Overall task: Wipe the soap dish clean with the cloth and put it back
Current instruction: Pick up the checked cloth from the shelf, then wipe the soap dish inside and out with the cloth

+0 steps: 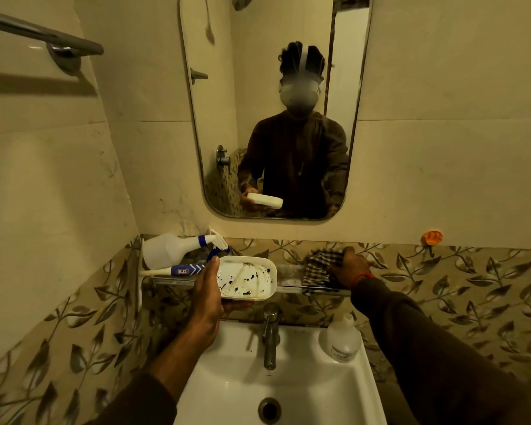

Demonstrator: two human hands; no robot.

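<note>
left hand (206,297) fingers grasp dirty soap dish (246,282); right hand (348,268) fingers clutch cloth (319,268).

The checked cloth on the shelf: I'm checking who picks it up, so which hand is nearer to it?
Right. The right hand grips the checked cloth on the shelf; the left hand holds the soap dish, apart from the cloth.
</note>
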